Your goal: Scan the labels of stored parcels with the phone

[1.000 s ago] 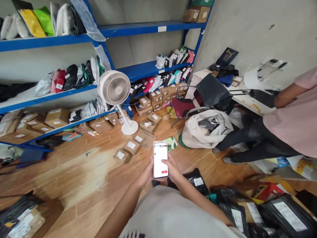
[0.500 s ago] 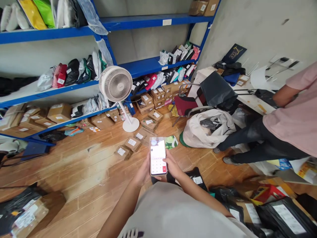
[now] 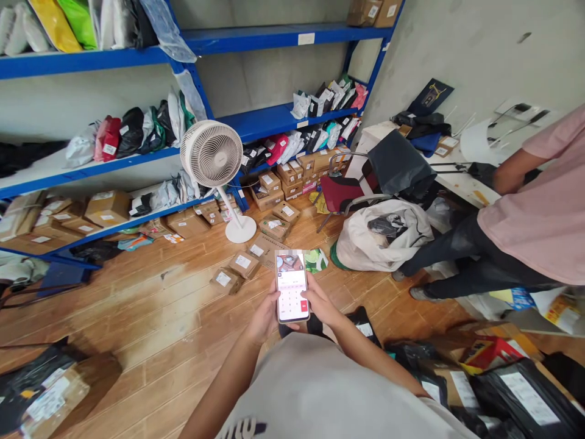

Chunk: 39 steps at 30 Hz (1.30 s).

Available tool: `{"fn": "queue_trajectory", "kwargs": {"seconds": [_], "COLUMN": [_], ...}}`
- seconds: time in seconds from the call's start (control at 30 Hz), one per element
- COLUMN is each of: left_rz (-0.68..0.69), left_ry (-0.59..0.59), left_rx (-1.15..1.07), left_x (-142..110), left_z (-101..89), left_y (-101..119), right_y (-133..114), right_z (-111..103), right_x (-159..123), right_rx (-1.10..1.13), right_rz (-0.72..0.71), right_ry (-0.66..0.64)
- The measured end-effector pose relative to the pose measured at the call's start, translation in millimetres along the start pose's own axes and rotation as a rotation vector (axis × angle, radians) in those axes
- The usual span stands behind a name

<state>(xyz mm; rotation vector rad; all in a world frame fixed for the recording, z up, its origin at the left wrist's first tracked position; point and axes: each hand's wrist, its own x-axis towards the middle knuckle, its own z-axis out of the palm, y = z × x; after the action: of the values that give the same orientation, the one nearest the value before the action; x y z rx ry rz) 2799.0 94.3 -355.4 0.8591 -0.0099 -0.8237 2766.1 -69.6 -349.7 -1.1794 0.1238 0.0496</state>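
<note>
The phone is held upright in front of the body, above the wooden floor, with a keypad and a red button lit on its screen. It is grasped by the left hand from the side, while the right hand supports it, the thumb probably touching the screen. Entry of digits seems to be in hand; precise thumb taps are called for next. Small boxes lie beyond.

— What does the wooden floor carry?
— Small labelled cartons, a white pedestal fan, a stuffed white sack, and black mailer bags at the right.
— And the blue shelves?
— Rows of soft parcels above, brown boxes on the lowest level.
</note>
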Motion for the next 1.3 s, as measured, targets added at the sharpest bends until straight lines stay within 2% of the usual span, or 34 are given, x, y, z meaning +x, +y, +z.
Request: {"fn": "queue_trajectory", "kwargs": {"seconds": [0.17, 0.33, 0.5, 0.63, 0.8, 0.93, 1.03, 1.3], "left_rz": [-0.030, -0.046, -0.036, -0.030, -0.024, -0.055, -0.054, -0.132], "left_ry": [0.005, -0.011, 0.088, 0.139, 0.005, -0.061, -0.083, 0.058], "left_rx": [0.008, 0.073, 0.221, 0.303, 0.101, 0.090, 0.112, 0.127], "left_x": [-1, 0, 3, 6, 8, 9, 10, 9], "left_z": [5.8, 3.2, 5.4, 7.5, 2.9, -5.5, -18.2, -50.4], "left_y": [2, 0, 1, 2, 5, 11, 12, 17], "right_y": [3, 8, 5, 1, -5, -2, 8, 36], "right_z": [-2, -5, -11, -11, -10, -5, 1, 15], "right_x": [1, 1, -3, -2, 5, 12, 19, 43], "right_rx": [-0.013, -0.053, -0.098, -0.090, -0.053, -0.007, 0.021, 0.084], "right_rz": [-0.018, -0.046, -0.053, -0.036, -0.009, 0.004, 0.027, 0.106], "right_ry": [-0.011, -0.031, -0.146, -0.153, -0.071, -0.051, -0.012, -0.016]}}
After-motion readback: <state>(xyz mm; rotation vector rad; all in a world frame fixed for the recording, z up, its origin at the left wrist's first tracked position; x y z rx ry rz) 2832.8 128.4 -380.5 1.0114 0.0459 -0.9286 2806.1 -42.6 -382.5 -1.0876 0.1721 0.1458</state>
